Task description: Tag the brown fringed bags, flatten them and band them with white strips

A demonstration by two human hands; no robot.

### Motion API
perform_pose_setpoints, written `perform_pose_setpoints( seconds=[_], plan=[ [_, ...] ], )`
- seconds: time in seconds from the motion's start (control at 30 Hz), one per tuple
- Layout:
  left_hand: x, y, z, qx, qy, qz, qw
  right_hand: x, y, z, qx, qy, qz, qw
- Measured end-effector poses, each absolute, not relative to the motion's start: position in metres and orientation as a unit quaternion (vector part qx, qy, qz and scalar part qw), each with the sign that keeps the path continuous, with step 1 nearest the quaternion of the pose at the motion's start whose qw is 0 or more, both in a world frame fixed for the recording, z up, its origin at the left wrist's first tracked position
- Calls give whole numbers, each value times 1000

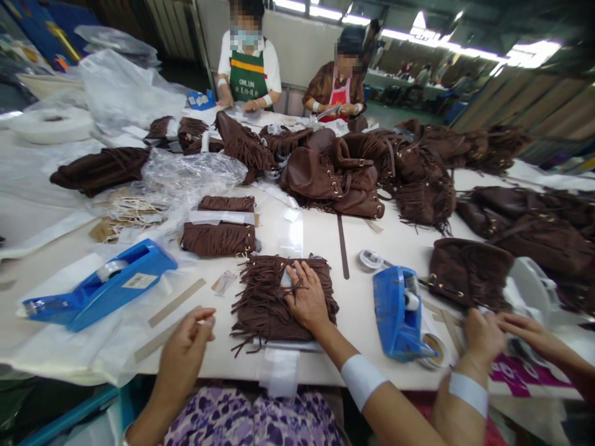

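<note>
A brown fringed bag (264,303) lies flat on the table in front of me, its fringe spread to the left. My right hand (307,297) rests flat on top of it, fingers stretched out, beside a small pale patch partly hidden by the fingers. White sheet material (279,365) sticks out below the bag and hangs over the table edge. To the left, my left hand (188,337) hovers by the table edge with fingers loosely curled and nothing visible in them. Behind the bag sits a second fringed bag (218,235) with a white band around it.
Blue tape dispensers stand left (125,282) and right (397,313). Brown bags (325,167) are heaped across the back. Clear plastic (186,176) and stringed tags (130,210) lie at left. A co-worker's hands (486,334) are close on the right; two people work opposite.
</note>
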State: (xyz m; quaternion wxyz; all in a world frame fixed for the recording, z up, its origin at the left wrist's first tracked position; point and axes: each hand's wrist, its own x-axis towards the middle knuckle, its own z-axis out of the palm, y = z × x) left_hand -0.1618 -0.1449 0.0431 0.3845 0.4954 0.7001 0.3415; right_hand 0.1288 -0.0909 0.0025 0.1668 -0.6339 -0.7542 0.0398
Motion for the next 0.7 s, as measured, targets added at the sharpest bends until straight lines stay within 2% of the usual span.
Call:
perform_pose_setpoints(
  seconds=[0.1, 0.33, 0.5, 0.63, 0.7],
  plan=[
    [-133, -149, 26, 555, 663, 267, 425, 129, -91, 3, -635, -753, 39, 167],
    [-148, -144, 4, 547, 640, 236, 485, 129, -91, 6, -632, -756, 44, 164],
    [-157, -143, 18, 624, 618, 179, 443, 129, -90, 6, -628, -757, 51, 172],
    [-167, -146, 22, 723, 558, 56, 405, 130, -91, 6, -632, -752, 55, 180],
    [-186, -146, 17, 748, 565, 17, 349, 130, -92, 7, -635, -749, 56, 180]
  ],
)
